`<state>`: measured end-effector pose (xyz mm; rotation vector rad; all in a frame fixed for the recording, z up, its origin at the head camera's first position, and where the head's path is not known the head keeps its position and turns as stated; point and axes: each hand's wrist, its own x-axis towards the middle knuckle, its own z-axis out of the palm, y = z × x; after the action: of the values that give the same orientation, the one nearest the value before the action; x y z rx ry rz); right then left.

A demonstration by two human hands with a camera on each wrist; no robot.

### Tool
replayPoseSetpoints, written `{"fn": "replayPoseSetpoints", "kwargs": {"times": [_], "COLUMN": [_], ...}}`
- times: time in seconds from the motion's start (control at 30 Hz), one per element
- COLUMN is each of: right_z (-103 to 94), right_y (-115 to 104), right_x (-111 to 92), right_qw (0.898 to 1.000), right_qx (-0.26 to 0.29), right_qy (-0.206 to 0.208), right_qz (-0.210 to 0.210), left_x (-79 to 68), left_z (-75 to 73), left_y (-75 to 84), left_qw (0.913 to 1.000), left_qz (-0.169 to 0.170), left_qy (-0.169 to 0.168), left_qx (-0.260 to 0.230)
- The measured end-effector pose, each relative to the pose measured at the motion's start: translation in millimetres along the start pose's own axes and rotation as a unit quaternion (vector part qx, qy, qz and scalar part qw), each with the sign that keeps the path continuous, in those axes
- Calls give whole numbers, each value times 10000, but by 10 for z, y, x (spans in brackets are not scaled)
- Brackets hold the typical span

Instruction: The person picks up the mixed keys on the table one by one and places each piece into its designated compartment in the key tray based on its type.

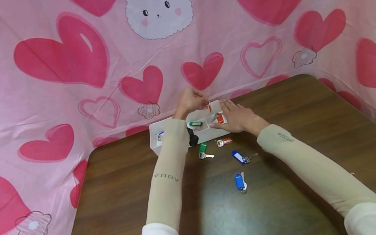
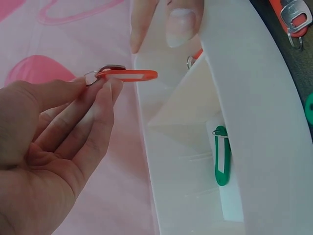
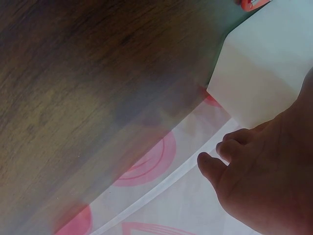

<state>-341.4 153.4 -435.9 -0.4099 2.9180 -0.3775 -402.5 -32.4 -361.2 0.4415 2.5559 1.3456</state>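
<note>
"With 12 o'clock as the far side in the head view, where do we see the left hand?"

"Around 12 o'clock of the white box. We see its thumb and fingers pinching an orange key tag by the ring end, raised toward the box's 2 o'clock."

"And the right hand?"

"We find it resting over the box's 3 o'clock end, fingers extended."

"What do we make out inside?"

"A blue tag toward 9 o'clock, partly hidden by the left sleeve; a green tag in the middle compartment; and a red tag in the 3 o'clock compartment, near the right thumb."

"And on the surface?"

"From the box's middle, we have a green-tagged key at 5 o'clock, a red-tagged key at 4, a dark blue-tagged key farther along 4, and a lighter blue-tagged key well out toward 5."
</note>
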Motion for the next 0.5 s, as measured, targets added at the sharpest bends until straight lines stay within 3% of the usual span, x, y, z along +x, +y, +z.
{"fn": "replayPoseSetpoints", "kwargs": {"times": [0.27, 0.5], "right_z": [5, 5], "right_y": [25, 31], "right_x": [-3, -15], "right_qw": [10000, 9999], "right_qx": [-67, -113], "right_qy": [-31, -32], "right_qz": [-29, -71], "left_x": [-47, -147], "left_z": [9, 0], "left_y": [-5, 45], "left_qw": [9999, 9987], "left_qz": [133, 369], "left_qy": [-10, -25], "left_qx": [24, 347]}}
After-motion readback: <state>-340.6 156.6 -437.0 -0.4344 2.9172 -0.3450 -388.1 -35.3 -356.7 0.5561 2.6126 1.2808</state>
